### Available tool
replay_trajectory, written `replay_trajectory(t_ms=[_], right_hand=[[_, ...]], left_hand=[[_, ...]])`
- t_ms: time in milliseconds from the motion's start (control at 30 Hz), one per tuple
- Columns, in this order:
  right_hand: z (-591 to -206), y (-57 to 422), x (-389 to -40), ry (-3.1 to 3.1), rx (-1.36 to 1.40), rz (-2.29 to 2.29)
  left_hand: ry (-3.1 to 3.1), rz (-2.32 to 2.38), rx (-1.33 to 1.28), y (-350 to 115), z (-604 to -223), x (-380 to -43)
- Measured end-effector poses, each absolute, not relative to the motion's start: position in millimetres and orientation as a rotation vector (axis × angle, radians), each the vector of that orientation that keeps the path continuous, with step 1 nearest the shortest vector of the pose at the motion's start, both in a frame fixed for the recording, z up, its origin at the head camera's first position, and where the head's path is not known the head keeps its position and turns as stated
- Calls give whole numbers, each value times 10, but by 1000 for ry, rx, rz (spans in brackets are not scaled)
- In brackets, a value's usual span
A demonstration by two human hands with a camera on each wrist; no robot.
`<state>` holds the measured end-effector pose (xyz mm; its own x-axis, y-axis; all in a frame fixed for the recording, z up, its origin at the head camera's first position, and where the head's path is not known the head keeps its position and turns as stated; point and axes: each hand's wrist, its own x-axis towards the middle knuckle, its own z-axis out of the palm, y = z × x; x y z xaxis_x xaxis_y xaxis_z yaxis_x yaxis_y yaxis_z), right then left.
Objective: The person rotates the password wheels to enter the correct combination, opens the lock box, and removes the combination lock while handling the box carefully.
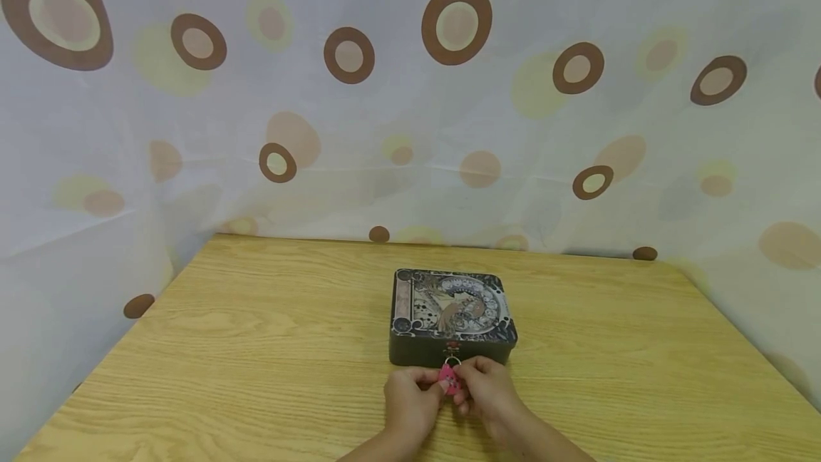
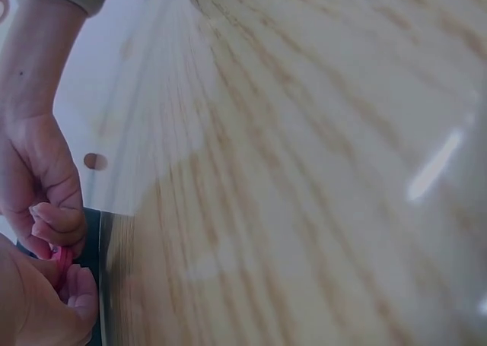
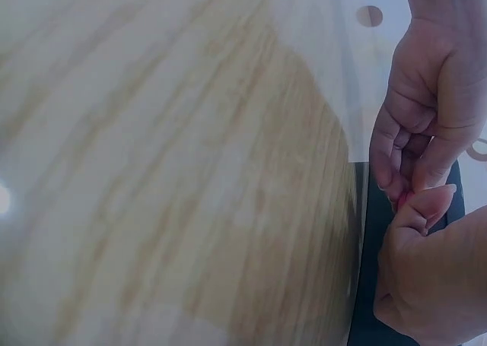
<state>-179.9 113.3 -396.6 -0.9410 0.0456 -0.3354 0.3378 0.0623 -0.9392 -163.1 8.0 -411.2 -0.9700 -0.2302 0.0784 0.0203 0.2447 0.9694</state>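
Observation:
A dark tin box (image 1: 452,305) with an ornate printed lid sits on the table, its lid down. At the clasp (image 1: 452,349) on its front hangs a small pink padlock (image 1: 448,380) with a silver shackle (image 1: 452,360). My left hand (image 1: 410,401) pinches the padlock's left side between thumb and fingers. From the right, my right hand (image 1: 489,391) grips it near the shackle. The left wrist view shows a pink edge of the padlock (image 2: 64,264) between both hands; fingers cover most of it. Whether the shackle is locked, I cannot tell.
The wood-grain table (image 1: 256,348) extends around the box on all sides. Behind it and at the sides hangs a white curtain (image 1: 398,113) printed with brown, peach and yellow circles.

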Motion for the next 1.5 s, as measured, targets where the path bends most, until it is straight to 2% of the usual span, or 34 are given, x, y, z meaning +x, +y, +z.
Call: replay_trajectory(t_ms=[300,1500], right_hand=[[-3986,1099,-1807,2095,412,-2010],[-3989,1015,-1786,2071,452,-2087]], left_hand=[[-2344,-1761,130,42,-4097,-1641],[-2296,-1712,152,49,-4083,-1675]])
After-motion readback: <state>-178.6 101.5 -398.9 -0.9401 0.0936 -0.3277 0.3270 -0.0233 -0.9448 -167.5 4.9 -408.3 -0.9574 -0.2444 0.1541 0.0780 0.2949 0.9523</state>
